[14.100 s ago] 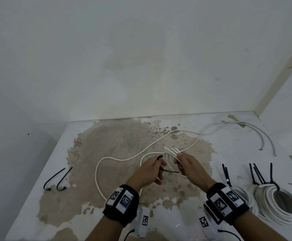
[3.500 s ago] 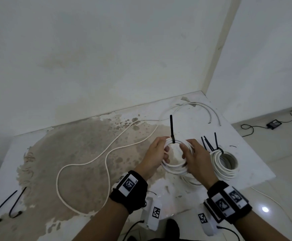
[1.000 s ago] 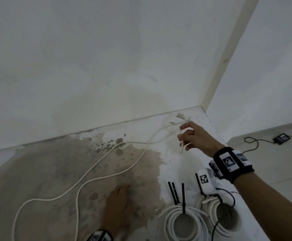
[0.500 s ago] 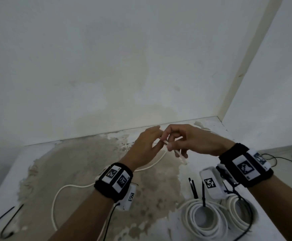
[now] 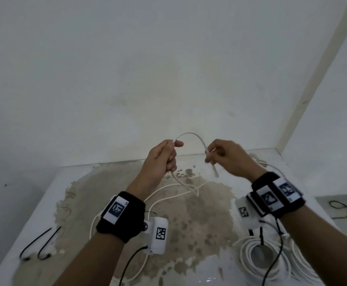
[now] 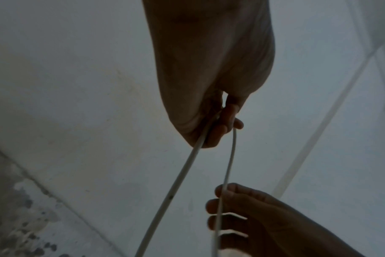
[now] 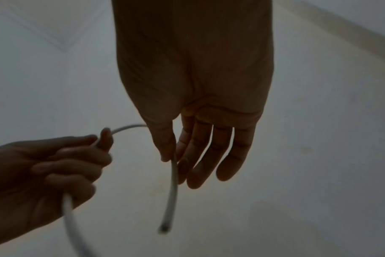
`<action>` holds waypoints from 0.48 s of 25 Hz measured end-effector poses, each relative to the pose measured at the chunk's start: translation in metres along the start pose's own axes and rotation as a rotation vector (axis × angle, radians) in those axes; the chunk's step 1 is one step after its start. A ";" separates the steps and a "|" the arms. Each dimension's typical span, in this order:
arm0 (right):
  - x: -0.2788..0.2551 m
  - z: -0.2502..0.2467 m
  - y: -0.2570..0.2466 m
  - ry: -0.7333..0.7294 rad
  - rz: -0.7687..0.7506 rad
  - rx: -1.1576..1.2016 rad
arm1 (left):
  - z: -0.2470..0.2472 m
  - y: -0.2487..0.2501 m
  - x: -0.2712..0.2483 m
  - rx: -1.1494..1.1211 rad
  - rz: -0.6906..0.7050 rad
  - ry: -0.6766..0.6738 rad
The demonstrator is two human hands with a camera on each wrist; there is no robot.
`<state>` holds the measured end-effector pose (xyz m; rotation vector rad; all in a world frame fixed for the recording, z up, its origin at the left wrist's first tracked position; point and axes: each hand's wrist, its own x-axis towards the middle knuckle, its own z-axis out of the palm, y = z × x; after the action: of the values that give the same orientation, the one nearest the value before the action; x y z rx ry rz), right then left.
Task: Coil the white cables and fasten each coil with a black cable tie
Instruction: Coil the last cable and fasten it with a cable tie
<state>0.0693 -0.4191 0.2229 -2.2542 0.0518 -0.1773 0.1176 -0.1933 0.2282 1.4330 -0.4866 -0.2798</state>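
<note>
Held above the stained counter (image 5: pixel 50 205): white cable (image 5: pixel 191 134), arched between both hands. Left hand (image 5: pixel 161 159) curled around it, slack trailing down onto the counter. Right hand (image 5: pixel 226 156) pinched it near its free end, thumb against forefinger. Tied coils (image 5: pixel 257 256) lay front right; spare black ties (image 5: pixel 39 242) front left.

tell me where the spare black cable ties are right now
In the head view, two loose black cable ties lie at the table's near-left edge, left of the left hand's wristband.
</note>
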 end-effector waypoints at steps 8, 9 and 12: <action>-0.011 0.068 -0.019 -0.304 0.118 0.549 | -0.013 0.031 -0.009 -0.485 -0.114 0.038; -0.012 0.073 -0.021 -0.374 0.115 0.624 | -0.017 0.034 -0.009 -0.513 -0.103 0.039; -0.016 0.078 -0.035 -0.431 0.160 0.831 | -0.027 0.035 -0.012 -0.502 -0.076 0.031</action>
<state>0.0636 -0.3359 0.1990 -1.4089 -0.0632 0.3251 0.1164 -0.1591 0.2591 0.9655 -0.3072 -0.4085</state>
